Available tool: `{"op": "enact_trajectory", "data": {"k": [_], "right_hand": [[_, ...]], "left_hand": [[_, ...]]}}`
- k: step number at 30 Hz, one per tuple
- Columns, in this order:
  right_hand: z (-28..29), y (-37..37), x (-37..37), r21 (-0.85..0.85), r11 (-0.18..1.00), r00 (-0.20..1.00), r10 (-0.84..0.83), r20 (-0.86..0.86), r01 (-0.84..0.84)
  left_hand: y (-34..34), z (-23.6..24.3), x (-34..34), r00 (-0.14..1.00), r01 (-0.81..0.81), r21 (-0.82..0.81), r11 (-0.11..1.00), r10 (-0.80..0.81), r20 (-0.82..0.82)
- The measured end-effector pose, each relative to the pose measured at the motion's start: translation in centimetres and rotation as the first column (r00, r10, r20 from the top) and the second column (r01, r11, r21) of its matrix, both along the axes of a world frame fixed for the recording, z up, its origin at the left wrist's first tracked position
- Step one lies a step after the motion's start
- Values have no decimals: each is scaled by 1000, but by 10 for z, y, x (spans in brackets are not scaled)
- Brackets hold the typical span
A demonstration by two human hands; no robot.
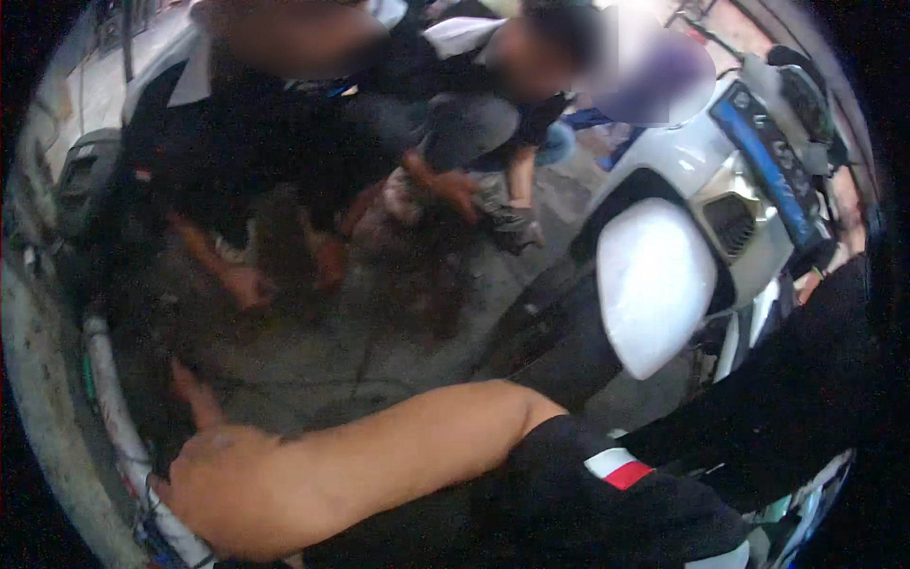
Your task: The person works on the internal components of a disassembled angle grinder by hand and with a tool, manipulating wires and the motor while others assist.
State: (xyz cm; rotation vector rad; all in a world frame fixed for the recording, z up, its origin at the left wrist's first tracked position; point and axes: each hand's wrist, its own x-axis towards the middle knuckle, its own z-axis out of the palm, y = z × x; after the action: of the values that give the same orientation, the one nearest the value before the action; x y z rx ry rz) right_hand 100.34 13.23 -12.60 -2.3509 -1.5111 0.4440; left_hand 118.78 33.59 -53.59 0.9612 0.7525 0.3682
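Observation:
My right forearm, in a short black sleeve with a red-and-white patch [618, 468], crosses the lower part of the view toward the left. At its end my right hand [223, 479] is slightly blurred, with one finger stretched out over the dark floor and the thumb apart. Nothing shows in it, though its remaining fingers are hidden. Beside that hand runs a pale metal tube [123, 431]; whether they touch I cannot tell. My left hand is out of view.
People in dark clothes crouch opposite, one bare hand [245, 284] low over the dark, stained floor [313, 375]. A grey-gloved hand [517, 229] is farther back. At right stands a white motorcycle with a white rounded panel [657, 284] and a blue plate [773, 161].

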Motion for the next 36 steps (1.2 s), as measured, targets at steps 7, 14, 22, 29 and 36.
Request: {"op": "enact_trajectory", "data": {"k": [7, 14, 22, 29, 36], "right_hand": [[-15, 6, -8, 90, 991, 995, -96, -20, 98], [-17, 13, 5, 38, 999, 995, 24, -97, -21], [21, -9, 5, -41, 996, 996, 72, -55, -74], [20, -14, -5, 15, 998, 998, -55, -1, 55], [14, -18, -1, 112, 994, 999, -24, 35, 20]], "left_hand": [[-10, -2, -3, 999, 35, 15, 999, -35, -20], [-3, 0, -4, 999, 35, 35, 999, -35, -19], [-5, 8, -7, 1000, 22, 46, 999, -22, -14], [-5, 12, -12, 999, 32, 59, 998, -32, -11], [-12, 10, -7, 999, 37, 60, 998, -36, -12]]}}
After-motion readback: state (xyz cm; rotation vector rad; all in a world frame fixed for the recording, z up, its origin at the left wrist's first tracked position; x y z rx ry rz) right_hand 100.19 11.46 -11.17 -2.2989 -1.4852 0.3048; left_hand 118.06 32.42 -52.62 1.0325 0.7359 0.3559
